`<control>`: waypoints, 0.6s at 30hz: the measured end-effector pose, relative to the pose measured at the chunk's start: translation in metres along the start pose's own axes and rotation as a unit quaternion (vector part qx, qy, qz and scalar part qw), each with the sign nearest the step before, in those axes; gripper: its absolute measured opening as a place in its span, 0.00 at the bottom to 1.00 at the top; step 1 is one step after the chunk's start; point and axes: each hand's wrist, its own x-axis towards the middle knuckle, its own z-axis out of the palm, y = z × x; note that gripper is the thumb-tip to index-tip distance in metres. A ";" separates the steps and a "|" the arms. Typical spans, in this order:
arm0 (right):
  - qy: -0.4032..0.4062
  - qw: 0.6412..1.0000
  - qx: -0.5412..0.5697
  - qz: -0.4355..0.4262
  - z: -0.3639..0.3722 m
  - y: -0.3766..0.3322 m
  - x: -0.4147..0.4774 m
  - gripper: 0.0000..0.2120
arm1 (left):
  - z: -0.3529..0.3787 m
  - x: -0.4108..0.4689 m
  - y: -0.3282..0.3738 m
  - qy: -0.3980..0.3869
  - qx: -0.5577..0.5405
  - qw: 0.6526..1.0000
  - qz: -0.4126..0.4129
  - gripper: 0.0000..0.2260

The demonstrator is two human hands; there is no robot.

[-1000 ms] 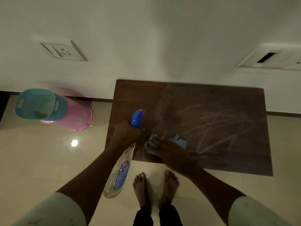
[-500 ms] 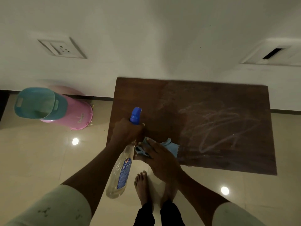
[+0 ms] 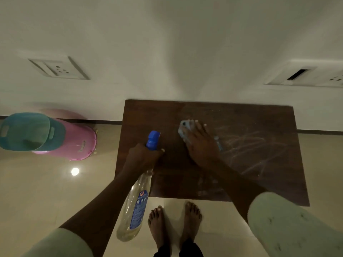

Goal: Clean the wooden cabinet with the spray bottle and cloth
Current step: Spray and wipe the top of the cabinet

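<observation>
The spray bottle (image 3: pixel 136 206) lies with its long axis running near to far, leaning a little to the right as it goes far. Its blue spray head (image 3: pixel 153 139) points at the far wall and sits over the left part of the cabinet top (image 3: pixel 259 169), while its clear body with a blue label hangs past the near edge, above the floor (image 3: pixel 46 191). The left hand (image 3: pixel 142 158) grips the neck just below the spray head, fingers curled round it.

To the right, the right hand (image 3: pixel 199 143) presses flat on a light blue cloth (image 3: pixel 182 129) on the dark wooden top, fingers straight and slightly spread, pointing far. Pale streaks mark the wood to the right of that hand.

The cabinet stands against a white wall (image 3: pixel 167 43). Two bare feet (image 3: pixel 174 221) stand on the tiled floor at its near edge. Far left on the floor, a pink bucket (image 3: pixel 74 141) lies on its side with a teal one (image 3: pixel 26 131) set in its mouth. Sockets (image 3: pixel 59 69) sit on the wall.
</observation>
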 end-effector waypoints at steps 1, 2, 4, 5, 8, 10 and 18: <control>0.028 0.997 0.009 0.065 -0.003 0.009 0.017 0.24 | -0.001 0.003 0.000 0.000 -0.001 1.000 -0.005 0.19; 0.049 0.991 0.030 0.118 -0.005 0.013 0.029 0.25 | -0.002 0.007 0.000 -0.001 0.001 1.000 -0.011 0.21; 0.049 0.978 0.065 0.191 -0.003 0.004 0.044 0.30 | -0.005 0.015 0.000 -0.007 0.002 1.000 -0.020 0.22; 0.044 0.975 0.066 0.207 -0.001 -0.010 0.048 0.31 | -0.007 0.018 0.001 -0.009 -0.001 1.000 -0.021 0.23; -0.013 0.995 0.057 0.078 0.005 -0.053 0.047 0.29 | -0.011 0.026 0.005 -0.003 -0.017 1.000 -0.015 0.22; -0.065 0.995 0.069 -0.029 0.008 -0.065 0.044 0.31 | -0.012 0.030 0.007 -0.006 -0.028 0.999 -0.017 0.20; 0.188 0.935 0.150 0.260 -0.011 0.033 0.053 0.15 | -0.025 0.054 0.007 -0.032 -0.047 0.996 -0.063 0.24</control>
